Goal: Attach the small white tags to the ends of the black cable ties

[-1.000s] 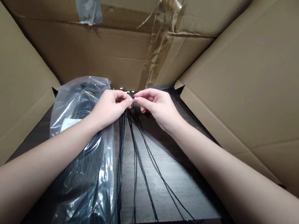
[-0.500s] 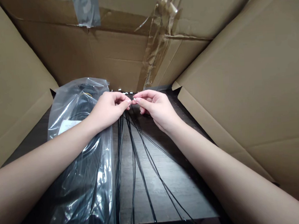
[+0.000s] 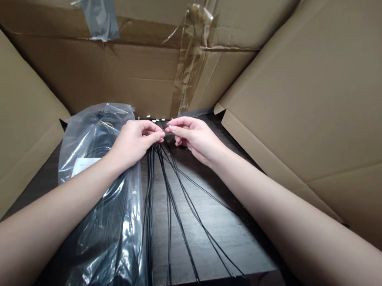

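My left hand (image 3: 137, 142) pinches a thin black cable by its end, with a tiny tip showing at the thumb. Close to it on the right, my right hand (image 3: 197, 140) holds a small white connector (image 3: 170, 127) between thumb and index finger. A narrow gap separates the two sets of fingertips. Below the hands, several black cables (image 3: 185, 239) fan out over the dark table (image 3: 224, 241) toward its near edge. Several small white connectors (image 3: 156, 120) lie just behind the hands, at the far ends of the cables.
A clear plastic bag (image 3: 125, 234) with coiled black cables and a white label (image 3: 85, 165) lies on the left, under my left forearm. Cardboard walls (image 3: 322, 99) enclose the table at the left, back and right. Brown tape (image 3: 186, 69) crosses the back wall.
My fingertips have drawn slightly apart, and the white connector now sits clearly in my right hand's pinch. The whole view has shifted a little.
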Motion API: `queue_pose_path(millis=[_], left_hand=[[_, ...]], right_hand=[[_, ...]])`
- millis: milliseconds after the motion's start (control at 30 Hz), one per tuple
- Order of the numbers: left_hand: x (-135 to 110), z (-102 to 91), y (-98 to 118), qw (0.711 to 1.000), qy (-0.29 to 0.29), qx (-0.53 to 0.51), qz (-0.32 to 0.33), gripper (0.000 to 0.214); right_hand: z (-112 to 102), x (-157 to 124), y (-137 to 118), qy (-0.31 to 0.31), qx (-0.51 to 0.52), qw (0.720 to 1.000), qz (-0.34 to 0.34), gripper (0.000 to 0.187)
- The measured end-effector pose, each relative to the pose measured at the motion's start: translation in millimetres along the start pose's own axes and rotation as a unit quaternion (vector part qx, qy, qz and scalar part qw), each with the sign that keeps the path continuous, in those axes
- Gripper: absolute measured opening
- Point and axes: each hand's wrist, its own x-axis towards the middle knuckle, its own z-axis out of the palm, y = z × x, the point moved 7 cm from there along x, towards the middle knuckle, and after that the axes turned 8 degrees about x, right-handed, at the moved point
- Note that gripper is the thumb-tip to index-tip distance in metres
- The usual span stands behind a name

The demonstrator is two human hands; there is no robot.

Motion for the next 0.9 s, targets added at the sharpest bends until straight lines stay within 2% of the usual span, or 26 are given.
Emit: queue_pose_path(millis=[533,700,900], left_hand=[[-3.0,-1.3,3.7,1.000,0.008,0.001,-0.009,0.019],[-2.4,1.4,1.1,1.000,-0.004,0.003,-0.009,0.021],[-2.8,0.5,0.6,1.000,-0.003,-0.005,-0.016,0.019]], right_hand=[[7.5,-3.2,-1.4,-0.049,-0.028,0.998,0.006,0.033],[6.3,-2.1,-1.4,-0.033,-0.019,0.999,-0.017,0.040],[8.7,-3.4,0.2,-0.042,-0.032,0.999,-0.006,0.039]])
